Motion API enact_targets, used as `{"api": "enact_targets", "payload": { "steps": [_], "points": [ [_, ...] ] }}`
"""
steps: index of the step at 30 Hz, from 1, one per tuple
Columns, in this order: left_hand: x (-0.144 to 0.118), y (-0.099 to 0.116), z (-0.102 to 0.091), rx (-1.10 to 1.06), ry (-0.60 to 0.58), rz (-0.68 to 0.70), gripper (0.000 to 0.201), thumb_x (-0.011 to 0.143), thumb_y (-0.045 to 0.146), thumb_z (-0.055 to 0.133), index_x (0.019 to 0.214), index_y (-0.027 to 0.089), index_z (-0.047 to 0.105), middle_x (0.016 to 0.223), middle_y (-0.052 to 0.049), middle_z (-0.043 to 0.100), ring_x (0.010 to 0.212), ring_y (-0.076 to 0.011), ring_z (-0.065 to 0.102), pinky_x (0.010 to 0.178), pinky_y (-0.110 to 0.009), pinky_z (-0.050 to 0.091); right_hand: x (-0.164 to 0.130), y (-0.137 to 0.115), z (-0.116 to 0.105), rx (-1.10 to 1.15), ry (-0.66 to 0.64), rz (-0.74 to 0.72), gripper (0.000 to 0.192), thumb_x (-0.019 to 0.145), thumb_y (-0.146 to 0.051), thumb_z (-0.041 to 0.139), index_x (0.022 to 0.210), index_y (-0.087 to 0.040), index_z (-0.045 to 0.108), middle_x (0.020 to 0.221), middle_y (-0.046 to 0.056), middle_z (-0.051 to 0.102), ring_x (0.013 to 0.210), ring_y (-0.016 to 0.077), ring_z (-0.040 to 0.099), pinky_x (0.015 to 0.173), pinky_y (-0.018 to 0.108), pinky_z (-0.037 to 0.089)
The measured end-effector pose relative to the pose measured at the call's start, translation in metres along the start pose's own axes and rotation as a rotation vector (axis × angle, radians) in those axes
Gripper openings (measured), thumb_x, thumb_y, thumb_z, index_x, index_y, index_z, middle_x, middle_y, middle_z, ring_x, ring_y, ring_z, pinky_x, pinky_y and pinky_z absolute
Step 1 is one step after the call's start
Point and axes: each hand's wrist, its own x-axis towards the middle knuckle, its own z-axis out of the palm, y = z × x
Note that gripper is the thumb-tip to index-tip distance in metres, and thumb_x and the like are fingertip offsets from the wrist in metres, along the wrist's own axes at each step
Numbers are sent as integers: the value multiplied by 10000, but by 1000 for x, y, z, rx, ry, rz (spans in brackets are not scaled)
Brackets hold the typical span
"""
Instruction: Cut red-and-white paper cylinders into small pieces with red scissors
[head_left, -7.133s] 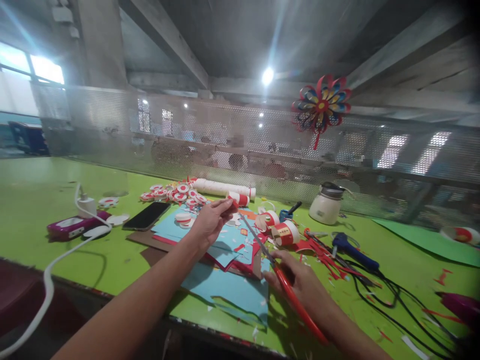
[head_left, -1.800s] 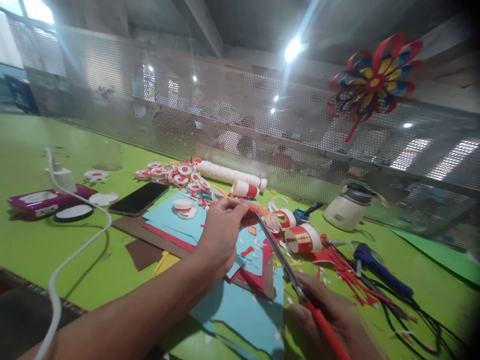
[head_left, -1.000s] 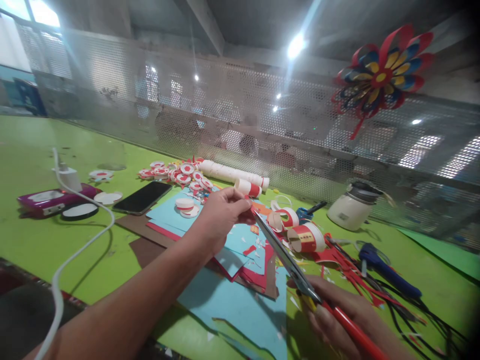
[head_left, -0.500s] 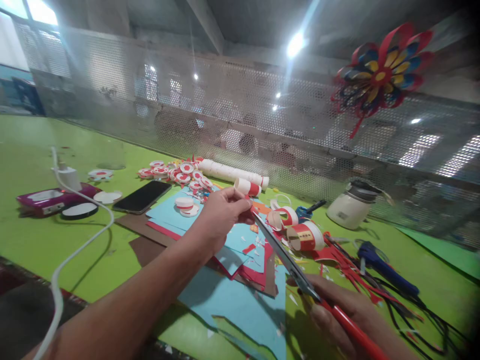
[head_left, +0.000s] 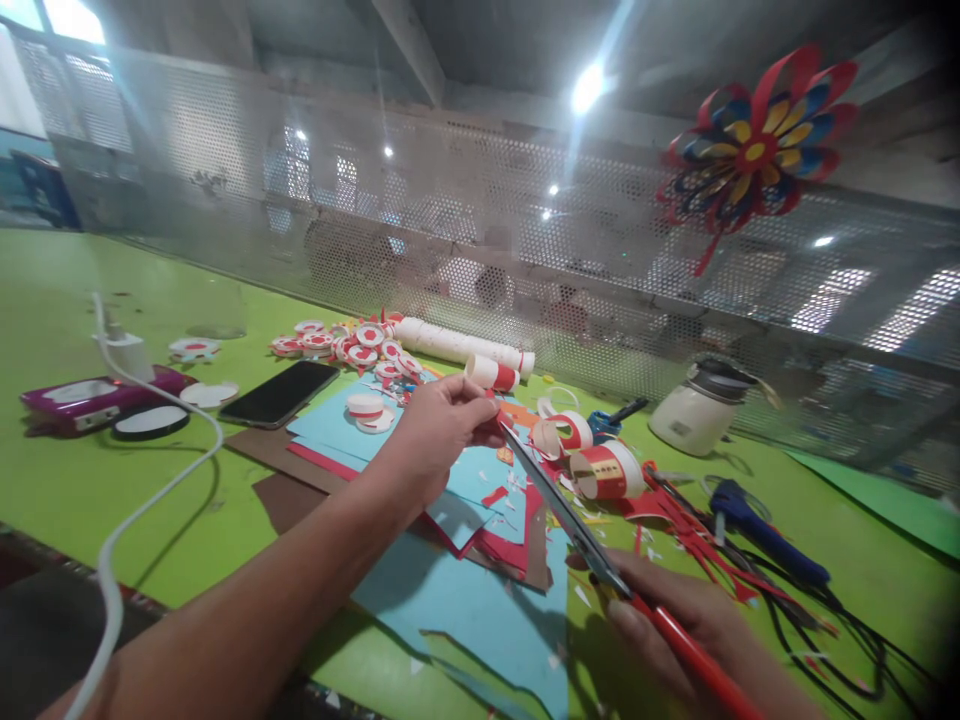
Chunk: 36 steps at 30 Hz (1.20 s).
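My left hand [head_left: 431,440] is pinched closed over the stacked papers. A bit of red shows at its fingertips, apparently a small red paper piece, mostly hidden by the fingers. My right hand [head_left: 675,615] grips the red handle of a pair of scissors [head_left: 559,508]. The blades look nearly closed and point up and left, their tips right at the left fingertips. Underneath lie light blue paper sheets [head_left: 322,425] over red and brown ones, strewn with small red and white scraps. A round white piece with a red band [head_left: 365,407] rests on the blue sheets, left of my left hand.
At the back are several red-and-white discs [head_left: 369,335] and a long white tube [head_left: 457,343]. A phone [head_left: 281,392] and a purple device with a white cable [head_left: 97,400] are left. Right are cut rolls [head_left: 607,472], a blue glue gun [head_left: 769,532] and a white jar [head_left: 691,412].
The whole view has shifted very slightly, so things sit a little further left. Both hands and the scissors keep nearly the same pose, tips still at the left fingertips.
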Motion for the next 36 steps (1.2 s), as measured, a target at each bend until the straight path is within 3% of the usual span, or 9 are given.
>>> {"api": "enact_targets", "payload": {
  "steps": [3, 8, 14, 19, 27, 36],
  "points": [
    [0, -2, 0, -4, 14, 0, 166, 654, 138, 618, 581, 143, 468, 573, -16, 561, 533, -116, 555, 566, -280, 480, 0, -5, -1, -37, -38, -3, 351, 837, -388, 451, 1061, -208, 653, 714, 32, 679, 600, 172, 622, 536, 219, 507],
    [-1, -5, 2, 10, 48, 15, 150, 658, 139, 610, 577, 136, 483, 584, -37, 580, 548, -126, 573, 563, -272, 481, -1, -8, 1, -119, 12, 10, 360, 823, -412, 451, 1015, -184, 652, 727, 48, 672, 640, 187, 611, 515, 222, 491],
    [-1, -3, 3, -6, 96, 19, 142, 672, 131, 593, 595, 139, 473, 575, -38, 589, 540, -127, 584, 549, -257, 472, -2, -8, 2, -87, 8, 39, 339, 819, -407, 456, 1004, -193, 644, 719, 43, 664, 614, 180, 597, 519, 241, 487],
    [1, 1, 0, -7, 141, 19, 120, 678, 114, 573, 613, 137, 475, 569, -37, 596, 588, -133, 606, 549, -222, 446, -2, -5, 5, -75, -1, 34, 366, 807, -451, 440, 882, -168, 660, 630, 46, 621, 555, 174, 557, 478, 240, 460],
    [-1, -1, 2, -14, 143, -6, 124, 683, 148, 589, 626, 141, 479, 590, -31, 603, 572, -121, 586, 608, -260, 465, -3, -3, 6, -52, 28, 100, 416, 793, -507, 430, 944, -183, 642, 658, 51, 614, 571, 174, 550, 465, 229, 456],
    [-2, -1, 2, -50, 106, 11, 148, 641, 165, 627, 585, 137, 492, 592, -27, 578, 567, -117, 556, 596, -275, 463, -2, -4, 4, -63, 32, 85, 439, 812, -487, 424, 1006, -156, 636, 760, 81, 660, 679, 214, 599, 582, 286, 505]
  ]
}}
